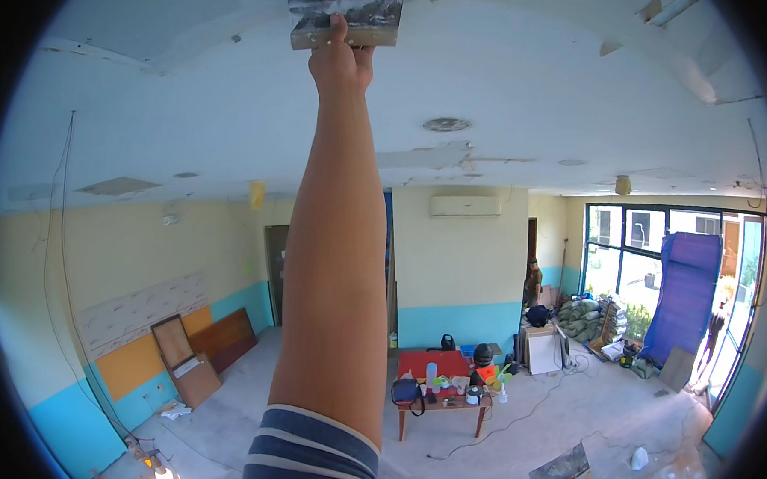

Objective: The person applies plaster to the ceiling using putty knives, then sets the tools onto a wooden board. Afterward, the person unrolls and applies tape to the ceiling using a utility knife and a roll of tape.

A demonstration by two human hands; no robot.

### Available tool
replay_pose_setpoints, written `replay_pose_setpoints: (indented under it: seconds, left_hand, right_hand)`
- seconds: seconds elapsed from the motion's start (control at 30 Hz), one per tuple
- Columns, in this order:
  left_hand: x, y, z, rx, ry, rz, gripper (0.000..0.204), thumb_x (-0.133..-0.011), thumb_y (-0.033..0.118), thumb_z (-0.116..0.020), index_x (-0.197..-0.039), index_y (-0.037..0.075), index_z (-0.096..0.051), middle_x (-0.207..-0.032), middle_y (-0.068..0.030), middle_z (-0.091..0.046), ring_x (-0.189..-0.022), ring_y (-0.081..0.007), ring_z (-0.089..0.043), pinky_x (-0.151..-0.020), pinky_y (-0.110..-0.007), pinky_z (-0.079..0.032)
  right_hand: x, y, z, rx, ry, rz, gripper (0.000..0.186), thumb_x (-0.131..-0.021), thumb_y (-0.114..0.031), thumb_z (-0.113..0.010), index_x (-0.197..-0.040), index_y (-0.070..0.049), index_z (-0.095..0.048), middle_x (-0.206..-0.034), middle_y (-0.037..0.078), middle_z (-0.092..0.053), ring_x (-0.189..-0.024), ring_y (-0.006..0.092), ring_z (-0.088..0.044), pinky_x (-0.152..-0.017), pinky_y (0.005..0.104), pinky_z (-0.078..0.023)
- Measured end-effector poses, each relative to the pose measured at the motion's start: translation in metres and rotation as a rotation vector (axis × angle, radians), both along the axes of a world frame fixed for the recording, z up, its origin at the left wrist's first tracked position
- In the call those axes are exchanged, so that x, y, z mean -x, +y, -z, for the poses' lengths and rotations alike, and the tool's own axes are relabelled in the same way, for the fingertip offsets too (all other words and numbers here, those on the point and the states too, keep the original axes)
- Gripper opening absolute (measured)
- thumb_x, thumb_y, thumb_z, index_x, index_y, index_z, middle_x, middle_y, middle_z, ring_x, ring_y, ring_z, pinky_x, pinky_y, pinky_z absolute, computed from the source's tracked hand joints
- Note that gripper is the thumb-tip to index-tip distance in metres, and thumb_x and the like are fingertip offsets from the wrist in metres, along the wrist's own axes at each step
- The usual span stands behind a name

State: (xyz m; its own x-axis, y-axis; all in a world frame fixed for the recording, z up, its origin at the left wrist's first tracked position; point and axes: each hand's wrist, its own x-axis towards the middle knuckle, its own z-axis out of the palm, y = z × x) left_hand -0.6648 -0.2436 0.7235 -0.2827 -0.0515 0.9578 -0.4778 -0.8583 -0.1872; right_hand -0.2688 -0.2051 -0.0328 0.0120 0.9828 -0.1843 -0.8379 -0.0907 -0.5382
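Your left hand [339,66] is the near one, fingers pinching the scraper [360,14] just above, bottom edge running left-right; right hand's out of view.

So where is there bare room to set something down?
Floor lies bare from the leaning boards toward the table, part hidden by the arm; more, crossed by cables, runs from table toward blue sheet. Crowded: the table itself, and around the sacks.

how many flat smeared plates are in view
2: an upper plate gripped in the left hand, near the ceiling, and a lower plate at the bottom edge, right of centre, partly cut off. Others may be hidden behind the arm.
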Motion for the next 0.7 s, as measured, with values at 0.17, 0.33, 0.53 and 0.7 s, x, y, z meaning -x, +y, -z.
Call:
replay_pose_setpoints:
  seconds: [0.17,0.33,0.53,0.7]
  left_hand:
    - [0.002,0.01,-0.017,0.215,-0.028,-0.126,0.042,-0.097,0.019,-0.053,-0.132,0.0,-0.039,-0.127,-0.0161,-0.05,-0.115,-0.035,-0.053,-0.099,-0.059,-0.048]
    - [0.106,0.045,-0.038,0.246,-0.152,-0.859,0.042,-0.097,0.02,-0.053,-0.131,-0.002,-0.04,-0.122,-0.0181,-0.054,-0.109,-0.0333,-0.058,-0.095,-0.052,-0.053]
    - [0.077,0.037,0.022,-0.056,-0.656,-1.415,0.055,-0.084,0.033,-0.07,-0.115,-0.005,-0.046,-0.1,-0.0191,-0.065,-0.088,-0.0321,-0.066,-0.072,-0.039,-0.054]
    - [0.007,-0.028,0.024,-0.105,-0.428,-1.659,0.059,-0.082,0.04,-0.07,-0.112,-0.003,-0.045,-0.095,-0.0209,-0.066,-0.089,-0.0368,-0.066,-0.078,-0.042,-0.052]
  right_hand:
    - [-0.009,-0.015,0.002,0.034,-0.026,0.096,0.033,-0.099,-0.025,-0.046,-0.123,-0.005,-0.055,-0.114,0.009,-0.061,-0.104,0.0255,-0.058,-0.088,0.0406,-0.051]
    - [-0.003,-0.012,-0.003,0.09,-0.005,0.065,0.031,-0.1,-0.024,-0.045,-0.122,-0.005,-0.056,-0.115,0.009,-0.059,-0.105,0.0248,-0.056,-0.087,0.04,-0.051]
    - [0.002,-0.007,0.013,0.035,-0.273,0.095,0.032,-0.101,-0.023,-0.043,-0.124,-0.004,-0.054,-0.115,0.009,-0.059,-0.104,0.023,-0.056,-0.087,0.0361,-0.05]
    - [0.025,-0.01,-0.024,-0.027,-0.137,0.029,0.036,-0.102,-0.025,-0.042,-0.127,-0.002,-0.052,-0.116,0.009,-0.058,-0.105,0.0224,-0.055,-0.09,0.0356,-0.049]
